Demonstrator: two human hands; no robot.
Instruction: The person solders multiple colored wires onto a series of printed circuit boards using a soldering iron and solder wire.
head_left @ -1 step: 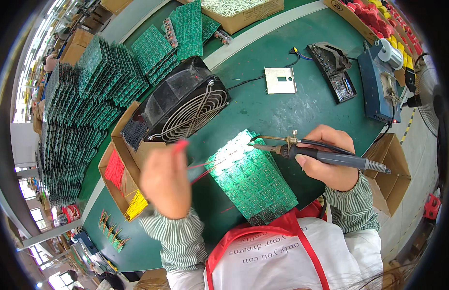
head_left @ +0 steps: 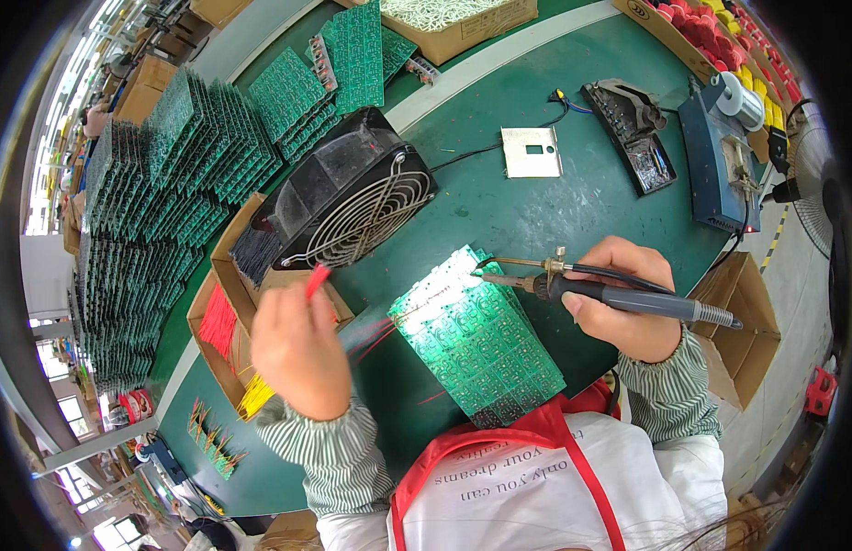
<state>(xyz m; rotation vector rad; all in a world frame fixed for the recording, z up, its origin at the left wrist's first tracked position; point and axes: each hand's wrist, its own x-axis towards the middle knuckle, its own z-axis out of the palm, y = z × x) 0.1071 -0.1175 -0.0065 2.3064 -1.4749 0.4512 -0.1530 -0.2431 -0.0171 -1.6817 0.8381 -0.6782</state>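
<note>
My right hand [head_left: 633, 294] grips a grey-handled soldering iron [head_left: 619, 299], with a thin black tube and brass fitting mounted above it. Its tip meets the brightly lit far end of a stack of green circuit boards [head_left: 481, 340] in front of me. Thin red wires [head_left: 375, 336] run out from the boards' left edge. To their left, my left hand [head_left: 300, 354] is raised and curled, smeared by motion. A red piece [head_left: 318, 280] shows at its fingertips; whether it is held or wrapped round a finger is unclear.
A black fan [head_left: 353, 197] stands beyond my left hand. Beside it, cardboard boxes hold black, red [head_left: 218, 321] and yellow wires [head_left: 256, 395]. Tall stacks of circuit boards [head_left: 183, 147] fill the left. A metal plate [head_left: 532, 152], black tray [head_left: 633, 138] and blue soldering unit [head_left: 715, 165] lie at far right.
My left hand has shifted slightly left, away from the boards, and the red piece at its fingertips moved with it. The right hand and the soldering iron stay put.
</note>
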